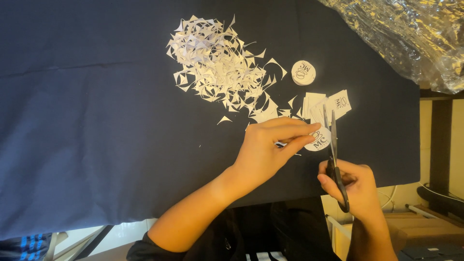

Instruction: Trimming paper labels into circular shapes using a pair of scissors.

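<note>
— Left hand?
— Pinching a round white paper label between thumb and fingertips, close to the near edge of the desk, right of its middle. Fingers stretched toward the right, thumb underneath; a thin paper sliver poking out below the fingers

— And the right hand?
— Closed around the black handles of a pair of scissors, just past the near edge, toward the near right corner. Thumb and fingers through the loops. Blades pointing away toward the far edge, nearly together, running along the right side of the label. Touching or cutting the paper? Cannot tell

— Covering on the desk?
— Dark blue cloth, spread across the whole top and hanging over the near edge

— Scraps?
— A big heap of white paper offcuts, mostly small triangles and curved slivers, from near the far edge down to the middle, the closest ones just beyond the left hand's knuckles

— Anything finished?
— A small stack of round cut labels, right of the heap, well apart from both hands. Nearer the scissor tips, a few uncut square paper pieces, overlapping, each with a printed emblem

— Far right corner?
— Crinkled clear plastic wrap, bunched up and overhanging the corner
</note>
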